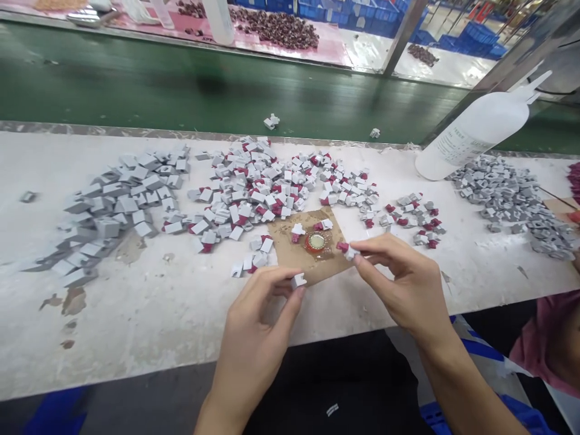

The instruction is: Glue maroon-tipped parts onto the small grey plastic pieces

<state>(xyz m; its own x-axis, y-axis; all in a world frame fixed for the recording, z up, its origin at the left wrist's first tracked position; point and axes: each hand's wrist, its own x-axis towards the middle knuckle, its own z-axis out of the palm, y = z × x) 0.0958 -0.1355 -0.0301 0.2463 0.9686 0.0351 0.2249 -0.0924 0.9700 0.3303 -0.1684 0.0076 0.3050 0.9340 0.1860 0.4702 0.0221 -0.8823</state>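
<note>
My left hand pinches a small grey plastic piece between thumb and fingertips, just over the front edge of a brown cardboard sheet. To its right, my right hand grips a grey and dark-red plastic part, the red end pointing left. The two held parts are apart. Between them on the cardboard lies a small round cap in a wet, glossy patch. Two grey and red parts rest beside the cap.
Plain grey pieces are heaped on the left, grey-red parts in the middle, small grey pieces at right. A white squeeze bottle leans by a metal post. Behind runs a green conveyor belt. Another person's sleeve shows at right.
</note>
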